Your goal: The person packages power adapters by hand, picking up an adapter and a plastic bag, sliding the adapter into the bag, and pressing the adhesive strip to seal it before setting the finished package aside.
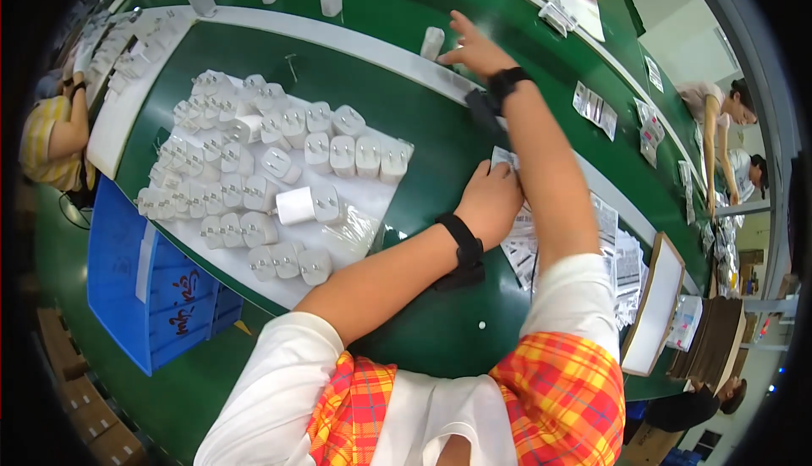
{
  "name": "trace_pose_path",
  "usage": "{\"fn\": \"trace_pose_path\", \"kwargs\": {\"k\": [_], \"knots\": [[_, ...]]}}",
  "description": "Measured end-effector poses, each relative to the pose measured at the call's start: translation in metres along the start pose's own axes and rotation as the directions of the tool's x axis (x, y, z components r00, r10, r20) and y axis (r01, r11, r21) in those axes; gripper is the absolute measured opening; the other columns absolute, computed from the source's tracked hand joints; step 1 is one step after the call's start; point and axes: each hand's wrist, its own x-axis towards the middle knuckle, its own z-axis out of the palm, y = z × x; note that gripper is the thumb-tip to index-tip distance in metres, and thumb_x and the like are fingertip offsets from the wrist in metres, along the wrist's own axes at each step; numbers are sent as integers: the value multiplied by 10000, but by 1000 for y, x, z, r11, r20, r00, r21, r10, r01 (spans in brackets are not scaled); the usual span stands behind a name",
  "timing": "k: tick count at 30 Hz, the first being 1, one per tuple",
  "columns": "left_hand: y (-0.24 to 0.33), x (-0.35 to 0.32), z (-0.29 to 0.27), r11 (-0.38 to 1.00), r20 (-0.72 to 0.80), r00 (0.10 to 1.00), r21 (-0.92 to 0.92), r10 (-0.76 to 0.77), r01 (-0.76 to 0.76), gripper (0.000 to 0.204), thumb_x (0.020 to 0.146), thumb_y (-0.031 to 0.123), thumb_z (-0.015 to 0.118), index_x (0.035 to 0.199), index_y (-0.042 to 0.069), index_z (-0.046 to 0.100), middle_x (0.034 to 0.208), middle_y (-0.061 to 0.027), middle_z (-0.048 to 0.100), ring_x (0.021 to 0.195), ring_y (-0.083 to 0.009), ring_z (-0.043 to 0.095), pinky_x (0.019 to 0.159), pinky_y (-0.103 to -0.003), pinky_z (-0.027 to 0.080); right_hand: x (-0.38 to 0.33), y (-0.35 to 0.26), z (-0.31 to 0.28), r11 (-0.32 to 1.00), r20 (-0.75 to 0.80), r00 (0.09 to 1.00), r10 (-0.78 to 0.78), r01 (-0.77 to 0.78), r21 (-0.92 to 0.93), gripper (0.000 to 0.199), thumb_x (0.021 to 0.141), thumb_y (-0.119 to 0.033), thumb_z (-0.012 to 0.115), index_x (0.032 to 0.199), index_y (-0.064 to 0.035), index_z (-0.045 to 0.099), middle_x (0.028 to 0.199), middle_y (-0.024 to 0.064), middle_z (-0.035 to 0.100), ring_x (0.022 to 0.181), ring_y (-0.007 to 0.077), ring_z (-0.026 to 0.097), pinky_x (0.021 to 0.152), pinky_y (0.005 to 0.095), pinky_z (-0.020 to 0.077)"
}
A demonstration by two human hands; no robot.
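Observation:
My right hand (480,49) reaches over the green conveyor belt with its fingers apart. Just beside its fingertips stands a white plug charger (432,43), and nothing shows in the hand. Lower down, my left hand (491,205) is closed at the edge of the green table, its fingers curled over a silvery printed bag (505,158); my right forearm hides part of this spot. More flat printed bags (628,267) lie in a loose pile under and right of my right arm. On the left, rows of white plug chargers (342,155) stand prongs up on a white sheet (391,185).
A blue bin (127,297) stands below the table's left edge. Several chargers and filled bags (595,109) sit along the belt (381,22). A white-faced board (655,305) leans at the right. Other people work at the left, far side and right.

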Motion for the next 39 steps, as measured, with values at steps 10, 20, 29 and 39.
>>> {"fn": "trace_pose_path", "kwargs": {"k": [10, 20, 29, 39], "knots": [[-29, -9, 20, 999, -207, 978, -36, 11, -19, 391, 785, 121, 583, 1168, 58, 626, 1166, -122, 615, 1154, -272, 515, 939, -391, 398, -80, -19, -65, 729, -4, 952, 306, -231, 645, 482, 940, -274, 606, 1344, -111, 399, 1077, 119, 595, 821, 233, 645, 717, 312, 535], [-25, -9, 5, 990, -150, 988, -142, -41, 20, 474, 803, 157, 601, 1276, 183, 605, 1413, -156, 476, 1347, -320, 399, 1087, -520, 289, -302, -48, -65, 981, 60, 998, 15, -3, -193, 590, 726, -69, 739, 1250, -23, 473, 1149, 139, 564, 899, 276, 596, 846, 368, 489], [-4, -15, -1, 995, -49, 997, -86, -58, 54, 530, 902, 212, 545, 1399, 62, 441, 1479, -209, 394, 1426, -351, 288, 1123, -638, 168, -280, -26, -49, 940, -153, 973, 175, -212, -268, 421, 719, -93, 768, 1040, -12, 509, 1015, 157, 589, 938, 340, 557, 848, 396, 464], [-17, 0, -35, 120, 52, 971, -989, -233, 81, 489, 843, 175, 685, 1282, 5, 551, 1209, -187, 622, 1157, -278, 587, 976, -325, 442, -277, -23, -72, 825, -99, 975, 199, -112, 553, 306, 834, -65, 676, 1067, -29, 482, 1089, 87, 583, 999, 188, 594, 832, 312, 482]]}}
